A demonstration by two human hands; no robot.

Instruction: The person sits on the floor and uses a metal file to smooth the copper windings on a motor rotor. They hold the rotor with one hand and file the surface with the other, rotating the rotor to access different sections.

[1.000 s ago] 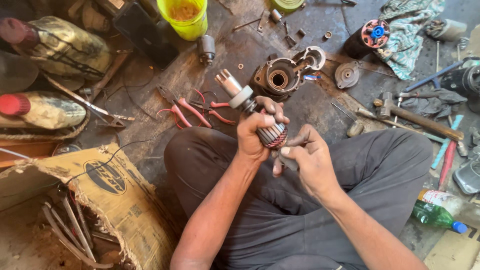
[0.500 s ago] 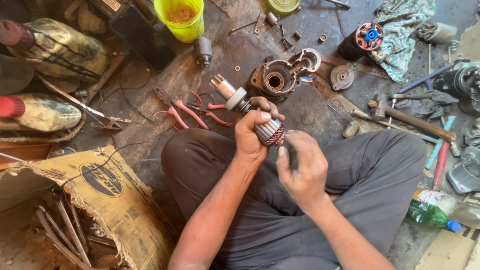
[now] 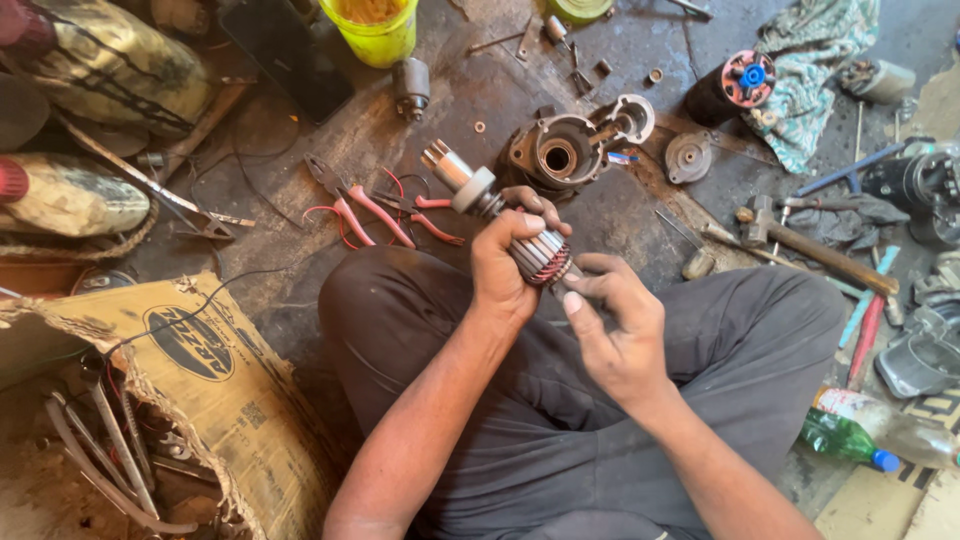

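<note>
We held the grey metal motor armature with its copper-red windings (image 3: 505,225) above our crossed legs in dark trousers (image 3: 560,400), its shaft end pointing up and left toward the floor. Our left hand (image 3: 510,262) was clenched around the laminated core, fingers wrapped over the top. Our right hand (image 3: 615,325) gripped the lower end of the armature, thumb and fingertips pinched against it, so both hands were closed on the same part.

Just beyond the shaft tip lay the red-handled pliers (image 3: 375,212) on the oily concrete floor (image 3: 300,200). The round cast-metal motor housing (image 3: 560,152) sat near them, with a small round metal cover (image 3: 688,157) beside it. A wooden-handled hammer (image 3: 815,250) lay to the right, well apart from the hands. A yellow-green plastic cup (image 3: 378,28) stood at the top edge, and a torn brown cardboard box holding long metal tools (image 3: 190,400) occupied the lower left.
</note>
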